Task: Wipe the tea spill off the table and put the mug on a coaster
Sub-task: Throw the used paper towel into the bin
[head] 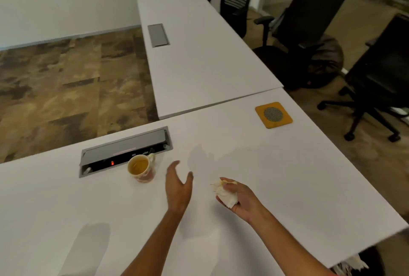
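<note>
A mug (142, 169) with tea in it stands upright on the white table (276, 176), just in front of the open cable box. My left hand (178, 187) hovers a little to the mug's right, fingers straight and spread, holding nothing. My right hand (240, 199) grips a crumpled, tea-stained tissue (224, 192) above the table. An orange square coaster (273, 114) with a grey round centre lies flat at the table's far right. I see no liquid on the tabletop around the hands.
A grey cable box (125, 151) with its lid raised is sunk into the table behind the mug. A second white table (199, 54) adjoins at the back. Black office chairs (309, 28) stand along the right side. The table's right edge runs diagonally.
</note>
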